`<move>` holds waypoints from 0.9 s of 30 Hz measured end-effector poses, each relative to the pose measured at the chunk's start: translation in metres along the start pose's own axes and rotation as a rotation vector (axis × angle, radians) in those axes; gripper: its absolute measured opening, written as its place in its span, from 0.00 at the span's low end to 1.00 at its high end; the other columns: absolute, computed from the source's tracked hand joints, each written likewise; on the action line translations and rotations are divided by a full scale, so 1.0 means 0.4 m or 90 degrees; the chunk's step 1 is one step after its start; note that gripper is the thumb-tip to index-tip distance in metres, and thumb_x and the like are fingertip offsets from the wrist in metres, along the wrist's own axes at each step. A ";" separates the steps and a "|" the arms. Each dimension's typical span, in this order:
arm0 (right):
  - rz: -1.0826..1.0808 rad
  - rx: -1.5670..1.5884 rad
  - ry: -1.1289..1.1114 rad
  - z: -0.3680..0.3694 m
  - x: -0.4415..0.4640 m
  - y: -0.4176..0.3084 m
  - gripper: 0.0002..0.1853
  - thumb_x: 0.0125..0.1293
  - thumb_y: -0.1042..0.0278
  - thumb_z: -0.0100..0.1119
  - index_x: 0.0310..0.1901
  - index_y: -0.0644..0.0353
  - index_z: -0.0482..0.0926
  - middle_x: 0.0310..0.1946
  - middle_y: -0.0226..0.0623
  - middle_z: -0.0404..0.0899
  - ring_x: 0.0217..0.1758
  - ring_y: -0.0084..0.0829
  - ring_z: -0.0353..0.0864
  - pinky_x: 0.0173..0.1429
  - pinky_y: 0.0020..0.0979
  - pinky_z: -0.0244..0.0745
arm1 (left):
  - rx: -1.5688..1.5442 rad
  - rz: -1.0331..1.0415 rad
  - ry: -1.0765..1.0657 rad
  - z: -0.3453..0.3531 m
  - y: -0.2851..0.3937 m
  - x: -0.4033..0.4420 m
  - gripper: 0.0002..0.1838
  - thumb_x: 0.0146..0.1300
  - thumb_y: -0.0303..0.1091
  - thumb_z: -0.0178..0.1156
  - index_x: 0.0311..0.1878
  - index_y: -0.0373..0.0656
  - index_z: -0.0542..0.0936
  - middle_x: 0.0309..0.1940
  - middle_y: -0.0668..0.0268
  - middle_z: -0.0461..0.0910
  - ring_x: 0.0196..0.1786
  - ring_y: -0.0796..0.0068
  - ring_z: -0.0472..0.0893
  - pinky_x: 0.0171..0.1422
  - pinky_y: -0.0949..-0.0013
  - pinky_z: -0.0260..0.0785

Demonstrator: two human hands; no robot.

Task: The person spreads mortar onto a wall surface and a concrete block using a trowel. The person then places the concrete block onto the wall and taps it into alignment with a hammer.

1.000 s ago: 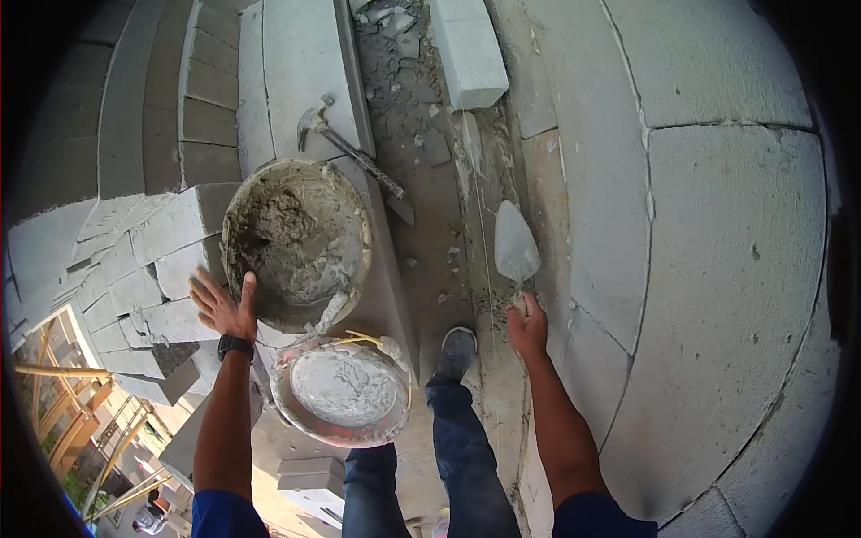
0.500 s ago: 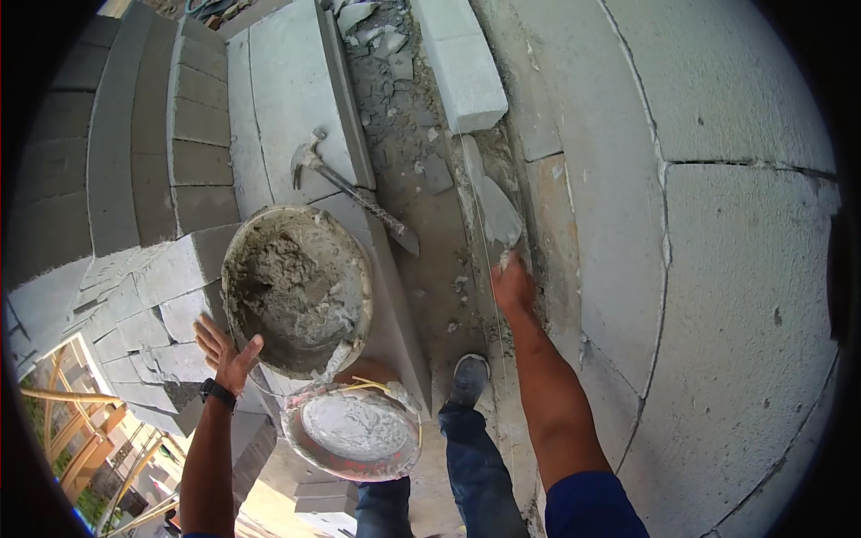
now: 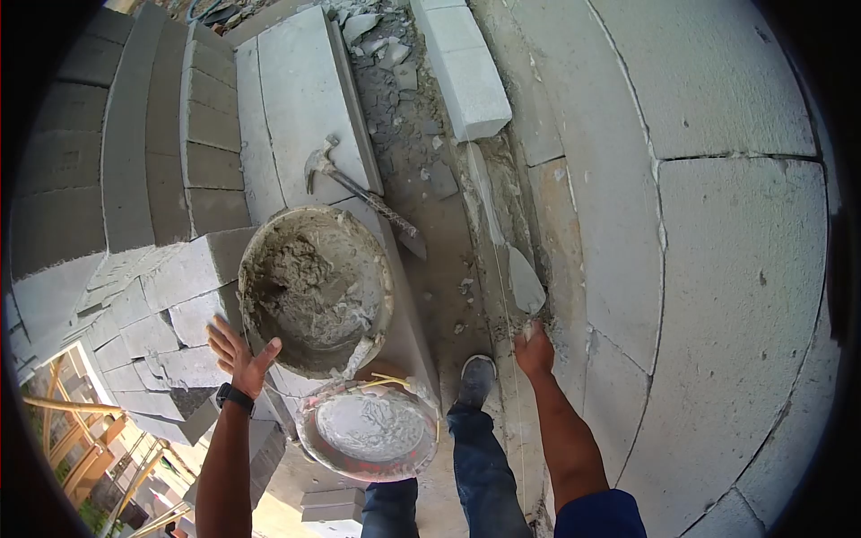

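Note:
My right hand (image 3: 534, 348) is closed round the handle of a trowel (image 3: 526, 283), whose pale blade points away from me along the base of the block wall. Just beyond the blade lies a smooth streak of wet mortar (image 3: 485, 193), running towards a white block (image 3: 476, 94). A thin string passes close beside the trowel. My left hand (image 3: 240, 359), a dark watch on its wrist, is open with fingers spread at the near left side of a bucket of grey mortar (image 3: 388, 300). Whether its thumb touches the bucket is hard to tell.
A claw hammer (image 3: 370, 202) lies on pale blocks behind the bucket. Nearer me stands a second, mortar-smeared bucket (image 3: 430, 439). Broken chips (image 3: 392, 54) litter the channel ahead. Stacked blocks (image 3: 179, 278) rise at left, and a large block wall (image 3: 735, 269) at right.
My right hand has drawn the trowel back towards me, and more of the mortar streak shows ahead of it. My left hand stays open beside the bucket. The view has shifted slightly.

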State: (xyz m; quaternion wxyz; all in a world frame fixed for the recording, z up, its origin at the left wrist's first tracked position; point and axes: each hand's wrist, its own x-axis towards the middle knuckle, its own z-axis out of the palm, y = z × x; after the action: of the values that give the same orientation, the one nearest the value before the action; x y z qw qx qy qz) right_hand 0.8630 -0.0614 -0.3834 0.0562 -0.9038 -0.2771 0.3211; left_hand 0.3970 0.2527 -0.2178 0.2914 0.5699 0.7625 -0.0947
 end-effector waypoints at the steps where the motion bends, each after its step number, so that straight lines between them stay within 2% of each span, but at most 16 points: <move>1: -0.006 0.020 -0.001 -0.006 -0.001 -0.002 0.25 0.67 0.56 0.63 0.59 0.62 0.73 0.45 0.59 0.84 0.50 0.63 0.83 0.53 0.57 0.77 | -0.004 0.006 0.004 -0.001 -0.006 -0.003 0.77 0.50 0.75 0.70 0.84 0.53 0.25 0.84 0.47 0.17 0.84 0.42 0.16 0.77 0.27 0.15; 4: -0.051 0.145 -0.001 -0.010 0.067 -0.044 0.26 0.70 0.48 0.60 0.58 0.63 0.75 0.44 0.63 0.84 0.50 0.65 0.83 0.53 0.57 0.77 | -0.014 0.020 0.020 0.008 -0.013 0.005 0.75 0.51 0.73 0.70 0.85 0.54 0.26 0.84 0.47 0.18 0.84 0.43 0.16 0.77 0.27 0.15; 7: -0.038 0.087 0.010 0.009 0.200 -0.124 0.29 0.74 0.42 0.54 0.58 0.64 0.77 0.43 0.65 0.84 0.50 0.65 0.83 0.53 0.57 0.76 | -0.023 0.021 0.007 0.006 -0.017 -0.003 0.74 0.52 0.72 0.70 0.85 0.55 0.27 0.84 0.48 0.18 0.84 0.43 0.16 0.77 0.27 0.15; 9: -0.082 0.096 0.011 0.028 0.306 -0.183 0.30 0.76 0.40 0.50 0.58 0.64 0.76 0.44 0.64 0.84 0.50 0.66 0.83 0.53 0.56 0.76 | -0.042 0.027 -0.009 -0.011 -0.012 -0.005 0.74 0.53 0.72 0.69 0.85 0.56 0.27 0.84 0.48 0.18 0.84 0.43 0.16 0.77 0.27 0.15; 11: -0.124 0.105 0.006 0.035 0.395 -0.236 0.29 0.78 0.40 0.48 0.57 0.63 0.76 0.45 0.64 0.84 0.50 0.66 0.83 0.54 0.56 0.75 | -0.027 0.031 -0.014 -0.015 -0.008 -0.005 0.73 0.54 0.71 0.69 0.85 0.56 0.26 0.85 0.49 0.18 0.84 0.43 0.16 0.78 0.27 0.15; 13: -0.098 0.140 -0.048 0.018 0.458 -0.305 0.29 0.78 0.40 0.46 0.56 0.63 0.76 0.46 0.64 0.84 0.51 0.66 0.82 0.56 0.57 0.75 | -0.046 0.041 -0.018 -0.019 -0.010 -0.010 0.73 0.54 0.71 0.69 0.85 0.56 0.27 0.85 0.49 0.17 0.84 0.44 0.16 0.78 0.27 0.15; 17: -0.126 0.053 -0.058 -0.019 0.543 -0.394 0.29 0.78 0.41 0.44 0.56 0.62 0.76 0.48 0.64 0.83 0.53 0.66 0.82 0.58 0.58 0.74 | -0.026 0.029 -0.034 -0.027 -0.006 -0.008 0.74 0.53 0.73 0.68 0.85 0.56 0.26 0.85 0.50 0.17 0.84 0.45 0.17 0.79 0.29 0.14; 22: -0.097 0.023 -0.073 -0.064 0.557 -0.398 0.28 0.77 0.43 0.44 0.59 0.63 0.76 0.50 0.64 0.83 0.56 0.65 0.81 0.61 0.57 0.73 | -0.033 0.053 -0.041 -0.035 -0.016 -0.006 0.75 0.50 0.77 0.68 0.85 0.56 0.27 0.85 0.50 0.18 0.84 0.44 0.17 0.79 0.29 0.14; 27: -0.097 0.084 -0.064 -0.051 0.529 -0.367 0.30 0.77 0.43 0.44 0.64 0.64 0.73 0.53 0.65 0.82 0.58 0.66 0.80 0.64 0.56 0.72 | -0.034 0.052 -0.050 -0.036 -0.017 -0.004 0.76 0.50 0.77 0.67 0.85 0.56 0.27 0.85 0.50 0.18 0.84 0.44 0.17 0.78 0.29 0.13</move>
State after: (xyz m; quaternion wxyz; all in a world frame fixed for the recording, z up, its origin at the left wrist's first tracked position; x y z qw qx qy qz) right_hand 0.9426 0.1771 -0.4427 0.1262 -0.8574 -0.3254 0.3782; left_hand 0.3861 0.2561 -0.2065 0.3398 0.5882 0.7289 -0.0851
